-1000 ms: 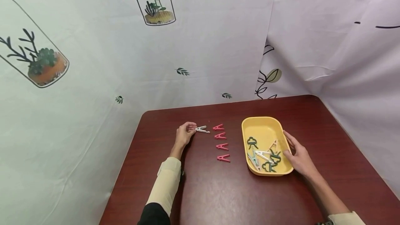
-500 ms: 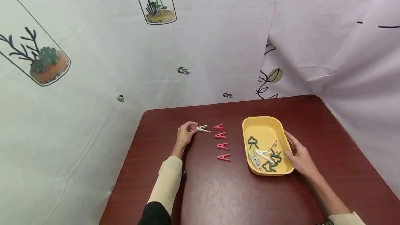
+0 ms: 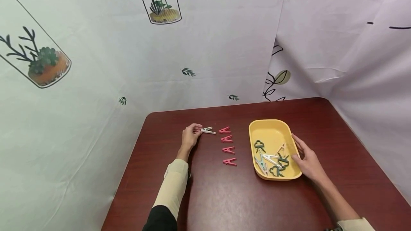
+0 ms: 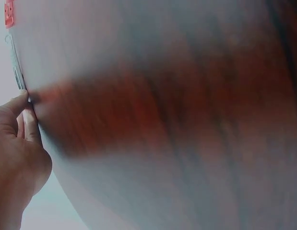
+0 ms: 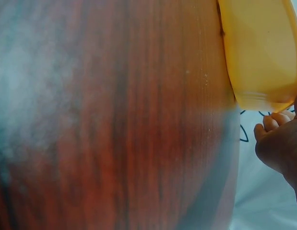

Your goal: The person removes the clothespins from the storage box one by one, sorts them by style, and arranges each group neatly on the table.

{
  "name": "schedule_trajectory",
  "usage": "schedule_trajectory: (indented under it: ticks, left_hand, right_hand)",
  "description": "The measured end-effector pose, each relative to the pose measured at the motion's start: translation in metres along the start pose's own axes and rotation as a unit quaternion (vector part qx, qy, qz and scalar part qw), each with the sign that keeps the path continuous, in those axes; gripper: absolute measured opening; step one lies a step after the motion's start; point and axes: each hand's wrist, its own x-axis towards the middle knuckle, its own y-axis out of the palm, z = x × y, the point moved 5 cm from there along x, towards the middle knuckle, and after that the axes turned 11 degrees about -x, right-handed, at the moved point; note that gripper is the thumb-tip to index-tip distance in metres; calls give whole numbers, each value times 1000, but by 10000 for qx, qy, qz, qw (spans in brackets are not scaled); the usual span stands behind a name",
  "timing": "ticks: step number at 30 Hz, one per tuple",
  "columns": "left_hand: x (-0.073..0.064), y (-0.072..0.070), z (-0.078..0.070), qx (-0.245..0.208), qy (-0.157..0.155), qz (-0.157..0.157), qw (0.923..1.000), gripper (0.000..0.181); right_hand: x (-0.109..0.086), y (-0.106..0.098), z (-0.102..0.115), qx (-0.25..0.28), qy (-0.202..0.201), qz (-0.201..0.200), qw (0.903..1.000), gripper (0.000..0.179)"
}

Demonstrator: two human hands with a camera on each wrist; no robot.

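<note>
My left hand [image 3: 190,137] pinches the handle end of a white clothespin [image 3: 209,130] between thumb and fingers, low over the table. In the left wrist view the clothespin [image 4: 15,62] extends from the fingertips towards a red clothespin [image 4: 9,13]. Several red clothespins [image 3: 228,149] lie in a column just to the right of it in the head view. My right hand [image 3: 306,159] grips the right rim of a yellow tray [image 3: 269,126], thumb at the rim and fingers along the outer wall. The tray holds green clips [image 3: 283,162] and white and pale clothespins [image 3: 270,158].
The dark red-brown table [image 3: 221,195] has rounded far corners. Behind its far edge hangs a pale cloth [image 3: 205,45] printed with plants, and more cloth closes off the right side.
The free end of the white clothespin has shifted very slightly up and back in the left hand. The right hand, the tray and the red clothespins stay where they were.
</note>
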Motion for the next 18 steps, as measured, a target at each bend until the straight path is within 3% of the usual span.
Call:
schedule_trajectory:
  ticks: [8, 18]
  left_hand:
    - [-2, -1, -1, 1, 143, -42, 9999, 20]
    - [1, -2, 0, -194, -163, 161, 9995, 28]
  right_hand:
    - [-1, 0, 2, -44, -9, 15, 10000, 76]
    - [0, 0, 1, 7, -32, 4, 10000, 77]
